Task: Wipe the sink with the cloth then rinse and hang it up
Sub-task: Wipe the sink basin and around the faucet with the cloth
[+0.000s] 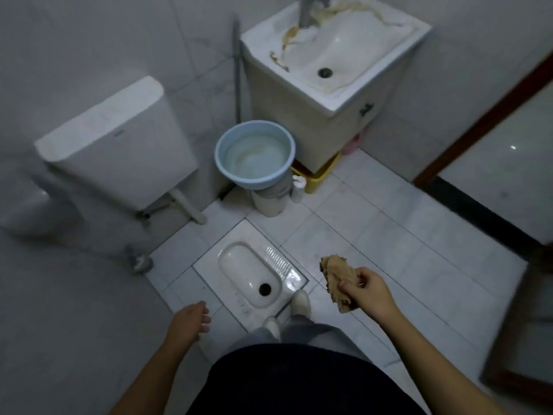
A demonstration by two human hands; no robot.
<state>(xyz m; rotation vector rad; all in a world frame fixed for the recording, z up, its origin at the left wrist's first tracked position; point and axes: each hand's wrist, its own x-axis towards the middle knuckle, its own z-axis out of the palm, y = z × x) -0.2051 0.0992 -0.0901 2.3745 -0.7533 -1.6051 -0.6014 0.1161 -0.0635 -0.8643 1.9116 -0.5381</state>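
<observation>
Right grip (366, 292): fingers and thumb curled round a crumpled tan cloth (336, 283), which is held in the air above the tiled floor (389, 229), to the right of the squat pan (251, 274). The cloth's ends stick out above and below the fingers. The cloth is well apart from the sink (344, 100), which sits at the upper right on a pale cabinet in the corner. Left grip (191, 320): holds nothing, fingers loosely relaxed, hanging over the floor to the left of the squat pan. Sink condition: brown-yellow staining runs along the back and left of the bowl, around the base of the grey faucet (308, 10); the drain (325, 72) is uncovered. A light blue basin (227, 175) holding water rests on a white bucket (269, 205) just left of the cabinet. A yellow container (320, 175) sits at the cabinet's foot. A white cistern (110, 139) is mounted on the left wall. The person's pale shoes (300, 301) stand at the near edge of the squat pan.
</observation>
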